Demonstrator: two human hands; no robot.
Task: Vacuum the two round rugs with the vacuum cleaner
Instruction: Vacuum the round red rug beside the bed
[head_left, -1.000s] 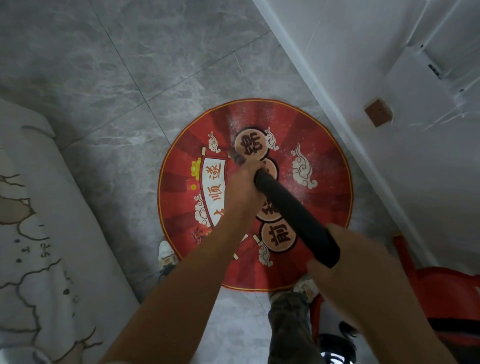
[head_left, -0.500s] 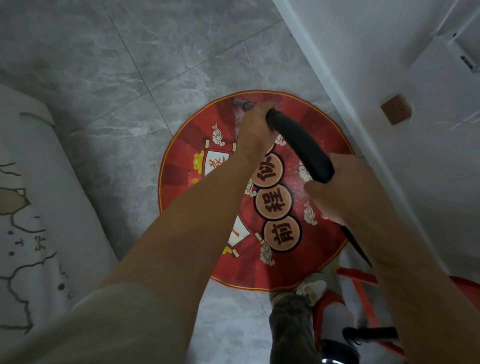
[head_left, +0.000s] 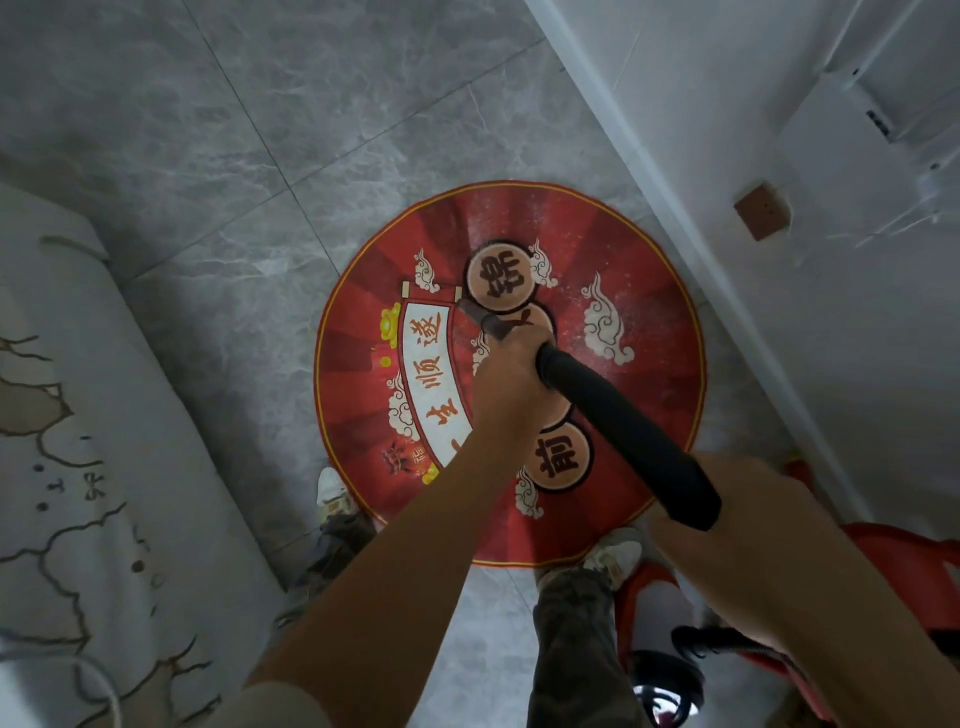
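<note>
While the person stands at the near rim of the round rug, the right hand is closed round the near end of the black wand, low right. Vacuum cleaner body (red and white, partly cut off by the frame) sits on the floor just beside the right shoe. That shoe is on the rug's near edge; the left shoe is at the near-left edge. Further up the wand, the left hand wraps it near the front end, fingers curled under, back of the hand to the camera. Grey nozzle pokes out past the left hand, over the rug beside the white scroll print; contact with the pile can't be told. Rug lies flat on the grey tile floor, its far-right edge near the white baseboard. Brown socket plate is on the wall beyond. Pale patterned surface runs along the left.
</note>
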